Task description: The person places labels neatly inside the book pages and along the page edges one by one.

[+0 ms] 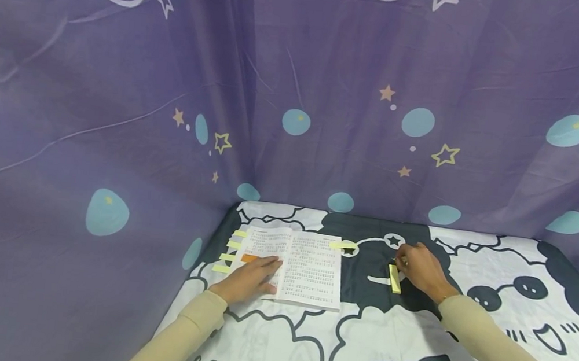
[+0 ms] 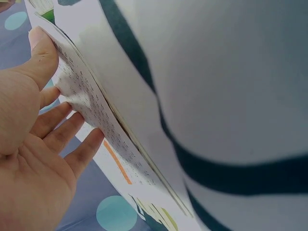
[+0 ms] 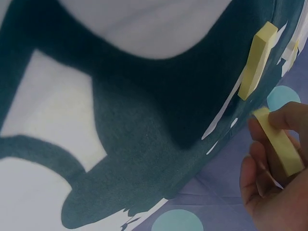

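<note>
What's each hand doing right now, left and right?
Left hand: open, fingers flat, pressing on the open book.
Right hand: pinching a yellow sticky-note pad, beside a second pad on the cloth.

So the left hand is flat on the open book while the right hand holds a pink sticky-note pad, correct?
Not quite: the pad is yellow, not pink. The right wrist view shows the right hand pinching a yellow sticky-note pad, with a second yellow pad lying on the cloth. The rest stands: the head view shows the left hand flat on the open book.
</note>
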A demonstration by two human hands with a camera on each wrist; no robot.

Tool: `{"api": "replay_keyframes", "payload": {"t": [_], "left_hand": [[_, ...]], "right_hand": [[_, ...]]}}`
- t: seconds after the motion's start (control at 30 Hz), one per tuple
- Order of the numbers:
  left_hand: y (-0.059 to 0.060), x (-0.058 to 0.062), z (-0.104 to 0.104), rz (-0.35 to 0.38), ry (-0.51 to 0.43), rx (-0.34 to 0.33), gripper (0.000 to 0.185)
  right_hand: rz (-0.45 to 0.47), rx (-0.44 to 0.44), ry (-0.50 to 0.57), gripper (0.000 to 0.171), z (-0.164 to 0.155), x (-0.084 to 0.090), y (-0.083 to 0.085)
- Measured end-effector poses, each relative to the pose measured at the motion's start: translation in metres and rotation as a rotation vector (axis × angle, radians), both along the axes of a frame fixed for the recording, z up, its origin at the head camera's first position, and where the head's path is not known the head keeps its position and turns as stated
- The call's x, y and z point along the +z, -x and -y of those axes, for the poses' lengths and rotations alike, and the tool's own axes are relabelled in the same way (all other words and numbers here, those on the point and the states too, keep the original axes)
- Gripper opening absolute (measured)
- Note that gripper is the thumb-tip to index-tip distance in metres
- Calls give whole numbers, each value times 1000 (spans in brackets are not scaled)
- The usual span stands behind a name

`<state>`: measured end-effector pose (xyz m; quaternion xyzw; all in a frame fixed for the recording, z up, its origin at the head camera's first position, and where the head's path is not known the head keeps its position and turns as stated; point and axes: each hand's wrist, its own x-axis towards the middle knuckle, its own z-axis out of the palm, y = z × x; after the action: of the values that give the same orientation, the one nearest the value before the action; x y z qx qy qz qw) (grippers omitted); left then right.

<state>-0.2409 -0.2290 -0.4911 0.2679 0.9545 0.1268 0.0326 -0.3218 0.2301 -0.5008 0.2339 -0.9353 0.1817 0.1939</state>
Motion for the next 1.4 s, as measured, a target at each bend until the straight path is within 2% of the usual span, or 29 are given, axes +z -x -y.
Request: {"api": "replay_keyframes", "payload": {"t": [0.2, 0.37, 0.67, 0.93, 1.17, 1.4], "left_hand": [[0, 0, 1, -4, -4, -5, 74], [-1, 0, 1, -12, -13, -16, 73], [0, 1, 1, -13, -5, -10, 73], [0, 0, 1, -16, 0, -22, 73], [1, 0, 0, -15, 7, -17, 73], [1, 0, 1, -12, 11, -10, 74]], "right_hand": [[-65, 37, 30, 4, 5, 3, 2], [-59, 60, 44, 4, 15, 4, 3], [-135, 107, 6, 12, 30, 2, 8], [-126, 124, -12, 10, 44, 3, 12], [-96, 98, -34, 10, 60, 7, 11], [-135, 147, -26, 10, 76, 6, 12]]}}
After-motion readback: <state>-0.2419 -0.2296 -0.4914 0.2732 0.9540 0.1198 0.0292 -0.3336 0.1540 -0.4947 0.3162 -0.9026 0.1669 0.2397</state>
